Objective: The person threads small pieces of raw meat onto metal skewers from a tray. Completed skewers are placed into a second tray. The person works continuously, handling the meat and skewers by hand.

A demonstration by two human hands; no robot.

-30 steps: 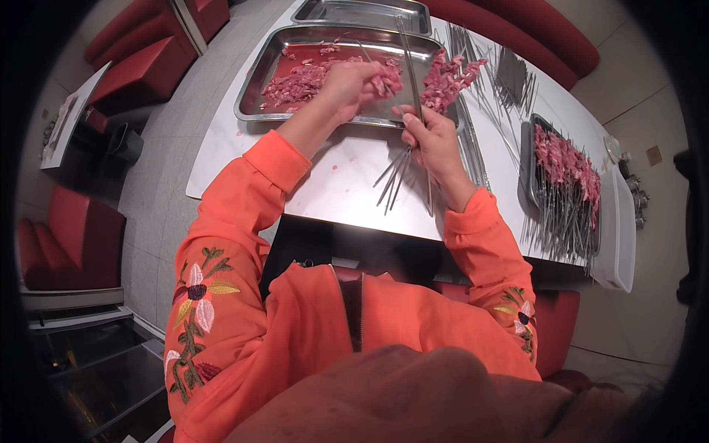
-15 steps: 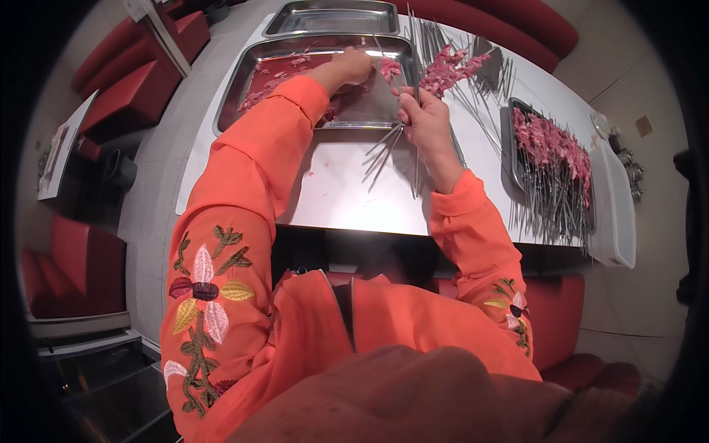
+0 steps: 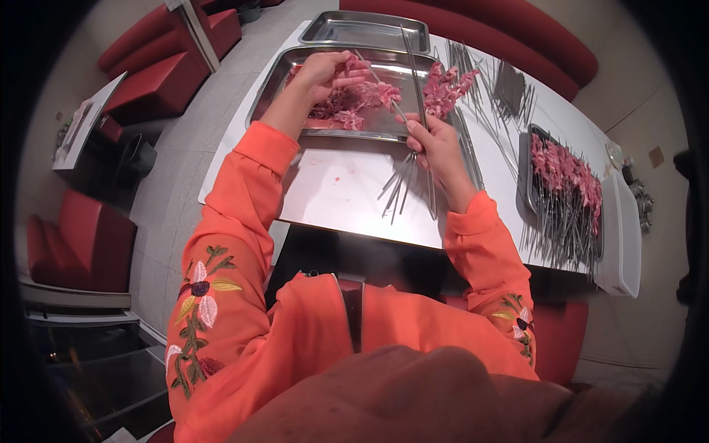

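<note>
My right hand (image 3: 441,148) is closed round several thin metal skewers (image 3: 395,188), which fan out below the fist. One slants up to the left with a chunk of raw meat (image 3: 387,94) threaded on it; beside it, more threaded pink meat (image 3: 443,88) rises above the hand. Over the large metal tray (image 3: 347,135), my left hand (image 3: 321,77) pinches a piece of raw meat (image 3: 357,65) close to the slanting skewer's tip. Whether the tip touches that piece I cannot tell. Loose raw meat (image 3: 347,114) lies in the tray below, partly covered by the left hand.
Behind the large tray is another metal tray (image 3: 365,31). Bare skewers (image 3: 467,70) are strewn on the white table (image 3: 347,188). At the right sit a dark tray (image 3: 526,166) heaped with meat skewers (image 3: 569,173) and a white plastic tub (image 3: 620,236). A red bench (image 3: 480,33) runs along the far side.
My left hand has risen from the tray's contents and turned, bringing a piece of meat near the skewer tip. The skewer in my right hand now leans further left. The whole view has shifted slightly.
</note>
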